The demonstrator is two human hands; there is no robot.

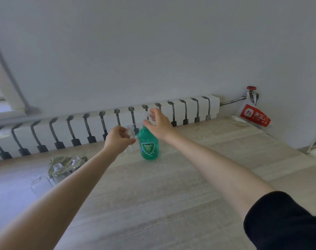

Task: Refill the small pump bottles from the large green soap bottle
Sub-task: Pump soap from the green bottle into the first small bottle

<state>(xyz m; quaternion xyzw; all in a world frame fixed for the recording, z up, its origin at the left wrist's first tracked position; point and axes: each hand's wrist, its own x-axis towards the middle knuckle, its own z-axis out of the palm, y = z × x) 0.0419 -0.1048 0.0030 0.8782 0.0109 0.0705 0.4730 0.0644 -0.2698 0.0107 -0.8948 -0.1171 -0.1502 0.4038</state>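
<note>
Green soap bottle (pixel 148 144), looks full: likely heavy, slick; grip its body. Fingers of left hand (pixel 117 139) pinch clear bottle (pixel 130 129); right hand (pixel 159 126) curled, hold unclear.

White radiator (pixel 96 124), red valve (pixel 251 88) above a hanging red-and-white bag (pixel 255 115), crumpled green cloth (pixel 65 159) at left.

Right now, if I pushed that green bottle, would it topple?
The green bottle looks nearly full, so probably heavy for its size. Its wide, rounded body stands upright, so a push would likely slide it rather than tip it. Smooth plastic may feel slippery.
</note>
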